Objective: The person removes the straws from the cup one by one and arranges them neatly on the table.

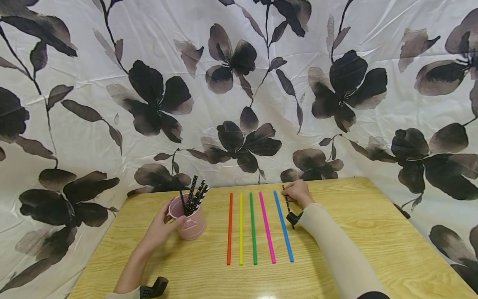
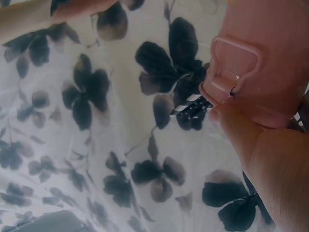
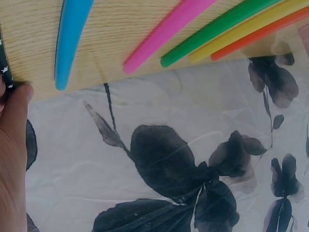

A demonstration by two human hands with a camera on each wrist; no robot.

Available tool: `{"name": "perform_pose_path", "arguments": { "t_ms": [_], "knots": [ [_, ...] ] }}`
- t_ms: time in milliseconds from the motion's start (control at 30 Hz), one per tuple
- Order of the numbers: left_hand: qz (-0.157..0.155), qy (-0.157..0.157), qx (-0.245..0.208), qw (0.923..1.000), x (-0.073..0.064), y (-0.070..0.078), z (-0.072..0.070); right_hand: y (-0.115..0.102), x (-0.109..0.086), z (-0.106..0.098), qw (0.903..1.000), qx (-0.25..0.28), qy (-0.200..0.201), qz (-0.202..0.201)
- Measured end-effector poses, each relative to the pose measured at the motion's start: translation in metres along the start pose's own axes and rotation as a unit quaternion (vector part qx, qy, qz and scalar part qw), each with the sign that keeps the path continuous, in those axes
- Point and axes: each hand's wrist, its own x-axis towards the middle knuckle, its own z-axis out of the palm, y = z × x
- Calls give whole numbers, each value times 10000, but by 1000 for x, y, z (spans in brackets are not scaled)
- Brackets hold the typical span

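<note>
My left hand (image 1: 160, 228) holds the small pink bucket (image 1: 195, 229) at the left, thumb at the rim by its little handle. The bucket tilts slightly, and several black patterned straws (image 1: 193, 199) stick out of its mouth. In the left wrist view, the thumb lies along the bucket (image 2: 275, 53). At the far right of a row of coloured straws, my right hand (image 1: 298, 192) pinches a black straw (image 1: 287, 203) near its far end. White stars show on this black straw (image 3: 5, 67) in the right wrist view, beside the blue straw (image 3: 71, 43).
Side by side on the wooden table (image 1: 149, 265) lie a red straw (image 1: 229, 228), a yellow straw (image 1: 241, 228), a green straw (image 1: 253, 228), a pink straw (image 1: 267, 228) and the blue one. A flowered cloth (image 1: 284, 137) hangs behind the table's back edge.
</note>
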Motion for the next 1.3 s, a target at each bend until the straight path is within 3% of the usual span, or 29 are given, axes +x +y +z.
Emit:
{"name": "perform_pose_path", "arguments": {
  "t_ms": [867, 1100, 1300],
  "knots": [
    [96, -12, -86, 9999, -1, -2, 0, 3, -4, -3, 9983, 580, 83, 41],
    [52, 4, -45, 10000, 0, -1, -1, -15, -11, -4, 9960, 865, 69, -193],
    [51, -12, -20, 10000, 0, -4, -1, -48, -25, 12, 9906, 1226, -84, -605]
  ]
}}
